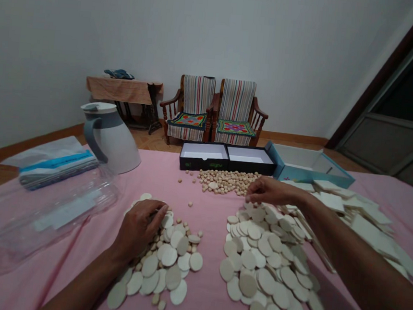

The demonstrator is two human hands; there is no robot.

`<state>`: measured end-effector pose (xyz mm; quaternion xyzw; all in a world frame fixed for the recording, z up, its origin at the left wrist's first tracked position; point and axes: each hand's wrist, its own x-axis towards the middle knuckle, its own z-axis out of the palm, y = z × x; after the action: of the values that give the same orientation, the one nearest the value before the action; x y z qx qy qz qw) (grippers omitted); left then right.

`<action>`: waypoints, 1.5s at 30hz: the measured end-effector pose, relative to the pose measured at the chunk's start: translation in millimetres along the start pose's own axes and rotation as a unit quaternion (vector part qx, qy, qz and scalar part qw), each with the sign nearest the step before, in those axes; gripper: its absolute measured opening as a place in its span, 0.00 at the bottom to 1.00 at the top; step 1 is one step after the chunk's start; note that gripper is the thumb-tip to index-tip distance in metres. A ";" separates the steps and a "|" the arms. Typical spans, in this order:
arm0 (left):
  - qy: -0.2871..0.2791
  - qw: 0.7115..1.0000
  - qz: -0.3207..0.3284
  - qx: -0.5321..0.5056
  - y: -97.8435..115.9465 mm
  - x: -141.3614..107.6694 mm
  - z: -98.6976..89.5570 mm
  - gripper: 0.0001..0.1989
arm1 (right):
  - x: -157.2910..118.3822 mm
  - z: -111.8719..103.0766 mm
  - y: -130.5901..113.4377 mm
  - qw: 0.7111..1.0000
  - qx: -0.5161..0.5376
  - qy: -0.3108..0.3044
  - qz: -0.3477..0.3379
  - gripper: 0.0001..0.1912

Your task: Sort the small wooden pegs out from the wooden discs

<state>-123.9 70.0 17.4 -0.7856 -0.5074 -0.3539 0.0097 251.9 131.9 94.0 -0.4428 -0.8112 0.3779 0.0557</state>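
Note:
My left hand (141,226) rests at the upper left of a mixed pile of pale round discs (168,256) and small wooden beads, its fingers curled down; what they hold, if anything, is hidden. My right hand (266,190) reaches to the right edge of a heap of small wooden beads (226,181), fingers bent together, their contents too small to make out. Just below it spreads a larger pile of pale discs (268,271).
Two black boxes (203,164) and a blue box (313,176) stand behind the beads. Flat pale pieces (370,227) lie at right. A jug (115,142), a packet (58,168) and clear plastic packaging (64,215) are at left on the pink cloth (210,232).

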 end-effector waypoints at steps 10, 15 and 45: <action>0.011 1.000 0.009 -0.004 -0.1 -1.4 -3.2 0.15 | 113.0 57.3 -29.8 0.930 -0.324 0.171 -0.010 0.11; 0.009 1.000 0.010 -0.011 -2.6 -3.6 -2.2 0.13 | 113.8 57.4 -30.5 0.927 -0.329 0.179 0.003 0.10; 0.003 1.000 -0.008 -0.005 1.9 -0.3 -3.6 0.16 | 120.0 116.9 -62.6 0.957 -0.254 0.096 -0.100 0.12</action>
<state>-124.4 67.5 20.6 -0.7801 -0.5124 -0.3589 0.0047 87.7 137.1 23.4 -0.3932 -0.9114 0.1080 0.0567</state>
